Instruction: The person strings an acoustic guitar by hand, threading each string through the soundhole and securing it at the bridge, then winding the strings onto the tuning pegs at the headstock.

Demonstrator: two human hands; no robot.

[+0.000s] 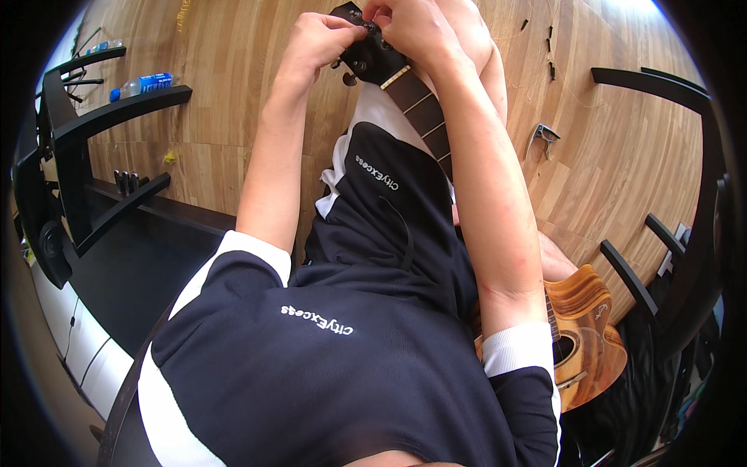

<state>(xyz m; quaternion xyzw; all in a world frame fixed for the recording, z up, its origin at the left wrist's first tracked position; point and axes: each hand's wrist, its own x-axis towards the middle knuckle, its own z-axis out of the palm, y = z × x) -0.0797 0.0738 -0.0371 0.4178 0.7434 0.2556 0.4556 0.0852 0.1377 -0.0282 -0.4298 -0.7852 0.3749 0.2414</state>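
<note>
A wooden floor [218, 86] spreads around the headstock [377, 64]. The guitar [599, 311] slants down from there, its body to the headstock's lower right, its neck [416, 101] partly behind the right forearm. The right hand [408, 31] bends its fingers over the headstock's top; whether they grasp anything I cannot tell. The left hand [315, 39] reaches the headstock's left side, thumb and forefinger pinched; what lies between is unclear. A bottle [148, 85] is left of the headstock, a capo [543, 138] lower right, small black pegs [550, 45] right.

Wood-plank flr [226, 62]; blk furn. [124, 114] 2 sides; bright light [632, 6] far rt.
</note>
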